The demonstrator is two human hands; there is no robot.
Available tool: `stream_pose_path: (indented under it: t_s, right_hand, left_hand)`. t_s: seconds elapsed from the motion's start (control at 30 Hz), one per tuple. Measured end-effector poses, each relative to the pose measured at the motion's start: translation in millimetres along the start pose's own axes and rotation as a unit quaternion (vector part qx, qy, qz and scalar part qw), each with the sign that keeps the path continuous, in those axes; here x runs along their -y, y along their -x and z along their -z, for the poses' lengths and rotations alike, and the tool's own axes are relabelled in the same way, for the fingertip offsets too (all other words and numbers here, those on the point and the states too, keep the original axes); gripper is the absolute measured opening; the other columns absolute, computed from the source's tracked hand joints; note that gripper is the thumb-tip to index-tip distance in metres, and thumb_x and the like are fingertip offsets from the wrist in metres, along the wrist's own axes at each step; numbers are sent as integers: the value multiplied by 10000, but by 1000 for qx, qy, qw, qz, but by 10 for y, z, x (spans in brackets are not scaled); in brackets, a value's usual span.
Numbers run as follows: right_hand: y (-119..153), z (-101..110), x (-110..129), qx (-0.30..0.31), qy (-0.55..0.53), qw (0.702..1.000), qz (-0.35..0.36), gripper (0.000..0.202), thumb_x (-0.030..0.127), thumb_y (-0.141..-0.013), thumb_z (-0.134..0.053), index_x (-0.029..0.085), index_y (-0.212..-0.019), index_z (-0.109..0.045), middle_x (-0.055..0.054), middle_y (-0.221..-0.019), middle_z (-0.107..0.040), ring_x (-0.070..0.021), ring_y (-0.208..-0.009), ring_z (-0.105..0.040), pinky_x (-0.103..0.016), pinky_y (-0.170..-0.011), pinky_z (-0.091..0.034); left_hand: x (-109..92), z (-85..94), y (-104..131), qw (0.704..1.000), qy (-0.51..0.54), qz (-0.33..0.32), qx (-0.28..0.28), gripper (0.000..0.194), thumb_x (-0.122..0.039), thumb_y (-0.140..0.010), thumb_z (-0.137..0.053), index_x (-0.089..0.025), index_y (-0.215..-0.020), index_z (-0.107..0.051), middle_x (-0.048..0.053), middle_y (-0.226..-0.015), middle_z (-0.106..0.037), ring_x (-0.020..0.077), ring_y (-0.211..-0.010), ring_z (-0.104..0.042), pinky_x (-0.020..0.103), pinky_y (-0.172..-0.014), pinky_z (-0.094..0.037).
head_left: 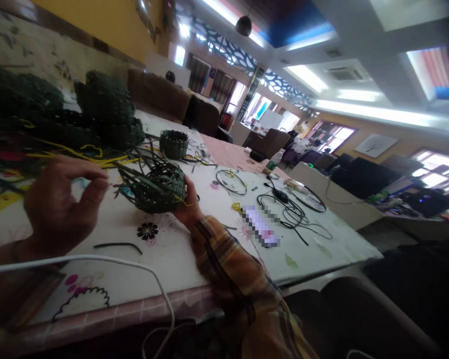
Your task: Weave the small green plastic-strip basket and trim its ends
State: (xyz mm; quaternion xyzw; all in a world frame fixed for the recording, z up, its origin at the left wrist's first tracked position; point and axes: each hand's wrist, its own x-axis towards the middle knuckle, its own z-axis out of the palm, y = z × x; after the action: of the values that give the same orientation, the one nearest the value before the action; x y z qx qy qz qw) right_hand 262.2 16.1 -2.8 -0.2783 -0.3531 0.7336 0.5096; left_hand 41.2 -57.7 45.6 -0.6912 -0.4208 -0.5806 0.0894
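A dark green woven basket (160, 187), tilted on its side with loose strand ends sticking out to the left, is held just above the table. My right hand (189, 202) grips it at its right end, most of the fingers hidden behind the weave. To the left of the strand ends is my left hand (65, 202), its thumb and forefinger pinched together; whatever may be between them is too small to make out. A thin yellow strand (187, 200) hangs by the basket near my right fingers. Behind it stands a small finished-looking basket (174, 143).
Dark woven baskets (107, 109) are piled at the back left beside yellow strips (112, 162). Coiled black cord (288, 212), a blurred-out purple packet (260, 227) and a bottle (276, 159) lie or stand rightward. A white cable (134, 264) crosses the near foreground.
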Motion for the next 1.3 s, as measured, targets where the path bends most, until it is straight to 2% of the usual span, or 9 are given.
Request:
stream_pose_path:
  t_s: [0.1, 0.23, 0.43, 0.5, 0.77, 1.03, 1.13, 1.2, 1.3]
  right_hand:
    - [15, -23, 35, -7, -25, 1000, 15, 561, 766, -785, -601, 251, -1000, -662, -59, -914, -785, -292, -1081, -741, -461, -895, -653]
    - [30, -46, 13, -6, -33, 999, 42, 535, 712, -898, -500, 239, -1076, -679, -51, -974, -789, -259, -1098, -725, -439, -890, -638]
    - [25, -46, -125, 3, 42, 994, 104, 583, 755, -823, -576, 241, -1083, -665, -116, -1115, -764, -296, -1113, -719, -480, -903, -632]
    - [30, -66, -169, 4, 55, 993, 103, 609, 781, -809, -574, 248, -1091, -664, -125, -1120, -761, -310, -1111, -715, -493, -893, -633]
    - [91, -145, -187, 57, -57, 997, 22, 527, 686, -828, -628, 273, -1149, -686, -67, -1105, -757, -295, -1090, -711, -462, -861, -647]
    - [40, -76, -192, 11, -128, 992, -17, 305, 466, -908, -600, 214, -1049, -699, -35, -998, -737, -186, -875, -682, -329, -743, -642]
    - [1, -30, -177, -8, -63, 998, -26, 295, 443, -847, -677, 218, -1038, -671, -19, -959, -704, -174, -848, -670, -316, -730, -630]
    - [-21, 6, -163, -38, 31, 999, -4, 347, 391, -796, -741, 245, -1095, -640, -7, -1042, -688, -162, -867, -663, -311, -745, -619]
    - [-17, 40, -126, -117, 224, 960, 117, 450, 335, -784, -773, 255, -1196, -610, -46, -1263, -649, -183, -1050, -649, -359, -910, -600]
  left_hand:
    - [-9, -155, 103, 995, -3, -87, 55, 115, -331, -990, -611, -259, -1041, -686, 38, -1034, -724, 246, -1002, -698, 404, -955, -541]
    - [22, -379, 229, 981, -54, -161, 90, 371, -368, -995, -620, -180, -1314, -629, 149, -1202, -705, 324, -1114, -659, 466, -999, -520]
    - [146, -537, 340, 980, -85, -143, 108, 773, -684, -903, -616, -153, -1450, -486, 210, -1250, -644, 409, -1159, -602, 552, -1006, -457]
    - [175, -558, 354, 982, -90, -134, 101, 820, -691, -874, -649, -152, -1457, -443, 213, -1237, -623, 419, -1153, -589, 563, -991, -461]
    - [255, -493, 239, 973, -55, -201, 100, 482, -452, -960, -641, -226, -1359, -494, 138, -1161, -624, 361, -1133, -583, 526, -1014, -480]
    - [425, -411, 115, 963, -76, -226, 128, 578, -444, -977, -593, -228, -1491, -441, 148, -1218, -579, 363, -1179, -561, 537, -1043, -492]
    - [541, -411, 106, 957, -84, -237, 146, 517, -442, -984, -568, -194, -1429, -481, 154, -1210, -569, 362, -1179, -551, 534, -1040, -484]
    - [627, -417, 94, 952, -93, -244, 163, 434, -433, -992, -545, -163, -1331, -532, 163, -1203, -567, 356, -1165, -549, 522, -1022, -487]
    - [730, -437, 73, 943, -106, -256, 186, 353, -438, -993, -531, -140, -1175, -584, 167, -1150, -570, 344, -1104, -547, 512, -984, -498]
